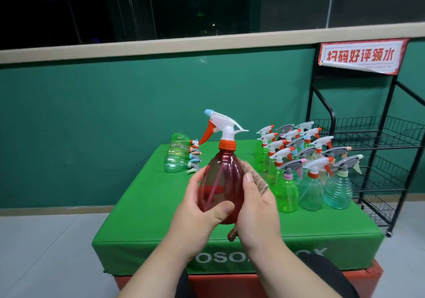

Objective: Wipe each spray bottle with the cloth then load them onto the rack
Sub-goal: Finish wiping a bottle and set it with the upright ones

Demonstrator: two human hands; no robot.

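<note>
**Wiping stage, one bottle in hand.** The red translucent plastic spray bottle point(220, 182), with a white trigger head, orange collar and pale-blue nozzle, is held upright in the air above the near half of the green padded worktop point(149, 224), clear of its surface.

My left hand point(202, 208) grips the lower body from the left. The thumb lies across the near face and the other fingers point(195, 178) curl round the far side. My right hand point(257, 210) holds the brown woven cloth point(259, 180) against the bottle's right flank. Its thumb presses flat on the plastic, the cloth shows between the bottle and the fingers behind it, and a loose tail hangs below the palm. I cannot tell how tightly those hidden fingers curl, though they plainly pin the cloth.

To do this step well, I judge that the left hand should turn the bottle while the right draws the cloth over the whole body, then up to the collar and trigger. The thin, smooth wall may flex or slip, so moderate pressure seems wise.

A cluster of standing green and clear spray bottles point(310, 178) fills the far right corner, and a row of green bottles point(177, 157) lies sideways at the far left corner. The black wire rack point(368, 141) stands just beside the worktop's right edge.
</note>
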